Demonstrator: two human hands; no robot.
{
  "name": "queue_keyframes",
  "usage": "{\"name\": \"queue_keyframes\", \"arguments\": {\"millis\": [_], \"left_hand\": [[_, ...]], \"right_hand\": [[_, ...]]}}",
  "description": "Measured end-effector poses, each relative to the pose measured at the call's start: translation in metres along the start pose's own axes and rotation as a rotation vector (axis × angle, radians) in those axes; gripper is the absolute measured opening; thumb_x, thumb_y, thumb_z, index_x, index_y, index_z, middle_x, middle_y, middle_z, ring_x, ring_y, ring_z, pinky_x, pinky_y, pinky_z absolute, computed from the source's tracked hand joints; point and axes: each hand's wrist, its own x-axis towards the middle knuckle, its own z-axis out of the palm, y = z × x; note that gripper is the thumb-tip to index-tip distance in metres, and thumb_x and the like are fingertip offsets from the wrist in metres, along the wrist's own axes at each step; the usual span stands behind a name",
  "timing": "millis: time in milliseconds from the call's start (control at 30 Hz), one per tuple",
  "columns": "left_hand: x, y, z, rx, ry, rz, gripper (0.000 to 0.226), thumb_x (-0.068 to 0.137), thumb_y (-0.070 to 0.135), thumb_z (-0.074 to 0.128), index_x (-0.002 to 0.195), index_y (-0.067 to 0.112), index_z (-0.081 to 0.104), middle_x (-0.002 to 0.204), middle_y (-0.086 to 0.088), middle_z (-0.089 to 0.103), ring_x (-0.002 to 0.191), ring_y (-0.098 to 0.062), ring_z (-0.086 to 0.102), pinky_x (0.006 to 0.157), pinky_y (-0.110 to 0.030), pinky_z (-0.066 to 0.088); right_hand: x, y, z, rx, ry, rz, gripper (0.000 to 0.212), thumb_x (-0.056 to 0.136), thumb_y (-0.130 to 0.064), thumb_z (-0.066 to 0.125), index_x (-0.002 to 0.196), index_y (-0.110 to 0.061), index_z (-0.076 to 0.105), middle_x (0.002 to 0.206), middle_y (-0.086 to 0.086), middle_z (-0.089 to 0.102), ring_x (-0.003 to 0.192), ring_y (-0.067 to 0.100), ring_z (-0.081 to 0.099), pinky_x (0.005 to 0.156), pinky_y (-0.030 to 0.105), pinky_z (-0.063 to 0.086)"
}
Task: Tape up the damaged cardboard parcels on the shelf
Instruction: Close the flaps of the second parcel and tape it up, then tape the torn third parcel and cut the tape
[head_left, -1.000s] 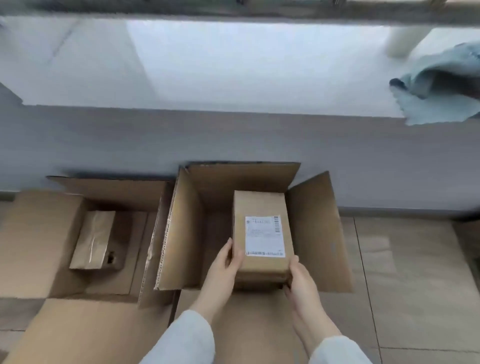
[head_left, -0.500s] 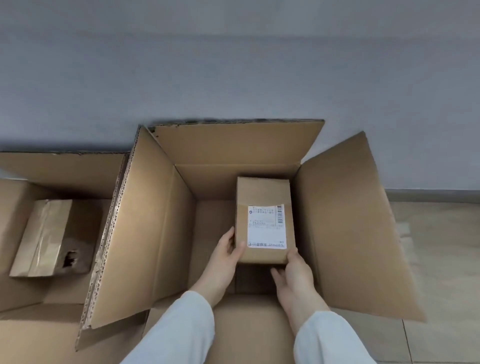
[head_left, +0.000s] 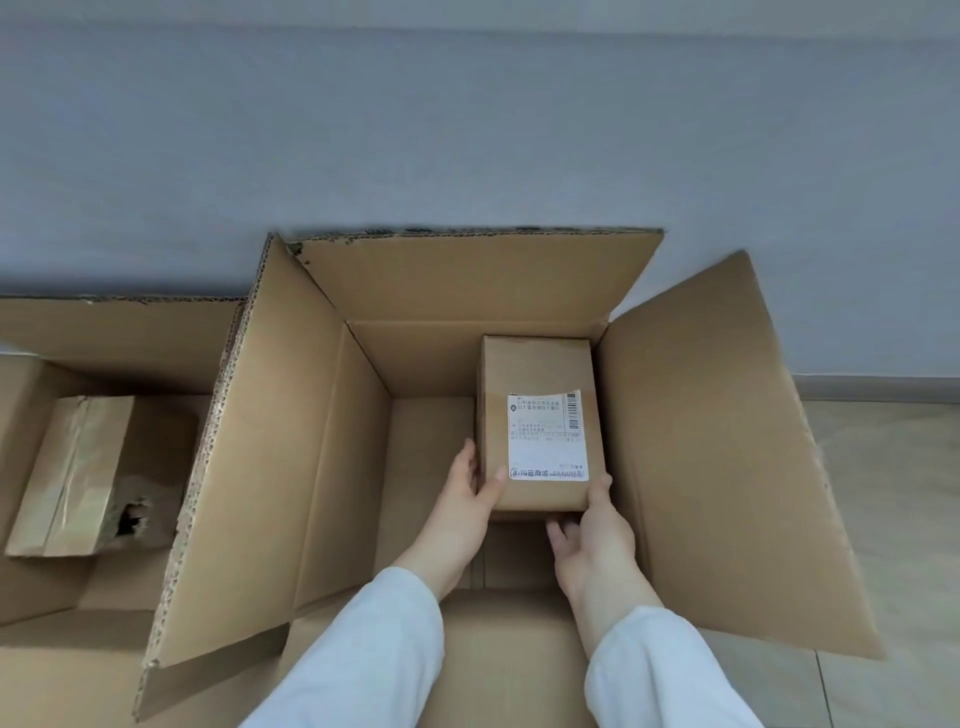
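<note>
A small brown parcel (head_left: 535, 374) with a white shipping label lies inside a large open carton (head_left: 322, 431), against its right inner wall. My left hand (head_left: 462, 499) grips the parcel's near left corner, thumb on top. My right hand (head_left: 592, 525) holds the near right corner, fingers curled under the near end. A second parcel (head_left: 67, 478), wrapped in clear tape and torn open with a dark hole at its near right corner, lies in another open carton (head_left: 119, 332) to the left.
Both cartons stand on a tiled floor (head_left: 893, 519) against a grey wall (head_left: 467, 130). All flaps of the large carton are spread outward; its right flap (head_left: 727, 457) overhangs the floor.
The view has tilted down and closer to the large carton; the window sill and blue cloth are gone from sight. The labelled parcel has sunk deeper into the carton with both hands on it.
</note>
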Motion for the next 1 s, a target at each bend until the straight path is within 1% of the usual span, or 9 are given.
{"name": "queue_keyframes", "arguments": {"millis": [100, 167, 267, 367, 500, 600, 700, 867, 1000], "left_hand": [[-0.014, 0.014, 0.001, 0.078, 0.051, -0.111, 0.081, 0.095, 0.047, 0.045, 0.151, 0.024, -0.010, 0.160, 0.001, -0.001, 0.147, -0.015, 0.005, 0.116, -0.035, 0.011], [-0.036, 0.033, 0.000, 0.092, 0.069, -0.138, 0.080, 0.094, 0.054, 0.041, 0.151, 0.023, -0.006, 0.160, 0.001, -0.003, 0.147, -0.015, 0.001, 0.116, -0.038, 0.009], [-0.093, 0.073, 0.000, 0.054, 0.095, -0.112, 0.067, 0.097, 0.049, 0.039, 0.152, 0.021, 0.012, 0.159, 0.003, 0.012, 0.145, -0.014, 0.014, 0.113, -0.033, 0.016], [-0.168, 0.123, -0.004, 0.057, 0.100, -0.063, 0.053, 0.099, 0.037, 0.042, 0.147, 0.016, 0.031, 0.152, 0.002, 0.033, 0.137, -0.011, 0.031, 0.101, -0.021, 0.024], [-0.278, 0.182, -0.022, 0.003, 0.148, -0.050, 0.038, 0.100, 0.027, 0.044, 0.136, 0.015, 0.046, 0.131, 0.006, 0.050, 0.119, -0.006, 0.044, 0.102, -0.021, 0.030], [-0.358, 0.209, -0.034, -0.124, 0.166, -0.036, 0.015, 0.100, 0.023, 0.042, 0.112, 0.020, 0.051, 0.110, 0.000, 0.055, 0.104, -0.015, 0.053, 0.093, -0.026, 0.040], [-0.423, 0.227, -0.046, -0.228, 0.219, -0.030, 0.030, 0.102, 0.023, 0.037, 0.128, 0.012, 0.048, 0.116, -0.002, 0.059, 0.106, -0.016, 0.059, 0.091, -0.026, 0.045], [-0.488, 0.224, -0.061, -0.317, 0.287, 0.036, 0.032, 0.103, 0.024, 0.036, 0.129, 0.011, 0.047, 0.125, -0.007, 0.060, 0.105, -0.016, 0.061, 0.093, -0.028, 0.046], [-0.534, 0.208, -0.077, -0.376, 0.363, 0.102, 0.030, 0.103, 0.024, 0.034, 0.128, 0.014, 0.047, 0.123, -0.004, 0.061, 0.106, -0.016, 0.061, 0.090, -0.024, 0.048]], "right_hand": [[-0.022, -0.008, -0.002, -0.026, 0.008, 0.072, 0.067, 0.094, -0.044, 0.049, 0.145, -0.006, 0.028, 0.152, 0.015, 0.026, 0.141, 0.029, 0.026, 0.112, 0.041, 0.031], [-0.052, -0.013, -0.005, -0.045, -0.001, 0.102, 0.073, 0.092, -0.045, 0.050, 0.147, -0.005, 0.021, 0.154, 0.017, 0.020, 0.141, 0.030, 0.024, 0.111, 0.044, 0.033], [-0.115, -0.023, -0.009, -0.122, -0.044, 0.113, 0.077, 0.091, -0.045, 0.053, 0.147, -0.004, 0.020, 0.153, 0.017, 0.022, 0.140, 0.031, 0.026, 0.109, 0.045, 0.034], [-0.198, -0.041, -0.009, -0.262, -0.123, 0.063, 0.074, 0.091, -0.046, 0.052, 0.146, -0.004, 0.026, 0.152, 0.013, 0.030, 0.140, 0.028, 0.027, 0.112, 0.041, 0.030], [-0.322, -0.068, -0.021, -0.480, -0.263, -0.075, 0.058, 0.093, -0.044, 0.049, 0.139, -0.009, 0.041, 0.142, 0.003, 0.047, 0.135, 0.019, 0.038, 0.113, 0.035, 0.029], [-0.402, -0.079, -0.039, -0.637, -0.332, -0.215, 0.029, 0.093, -0.042, 0.049, 0.110, -0.021, 0.059, 0.122, -0.005, 0.062, 0.124, 0.014, 0.050, 0.107, 0.030, 0.036], [-0.459, -0.081, -0.056, -0.712, -0.358, -0.350, 0.016, 0.092, -0.042, 0.053, 0.093, -0.028, 0.060, 0.109, -0.011, 0.066, 0.114, 0.011, 0.056, 0.106, 0.033, 0.038], [-0.512, -0.071, -0.077, -0.743, -0.462, -0.449, 0.029, 0.093, -0.037, 0.052, 0.112, -0.017, 0.060, 0.105, -0.011, 0.066, 0.112, 0.011, 0.057, 0.105, 0.032, 0.040], [-0.543, -0.047, -0.090, -0.822, -0.579, -0.460, 0.038, 0.094, -0.036, 0.052, 0.121, -0.011, 0.058, 0.105, -0.010, 0.066, 0.113, 0.010, 0.057, 0.100, 0.027, 0.042]]}}
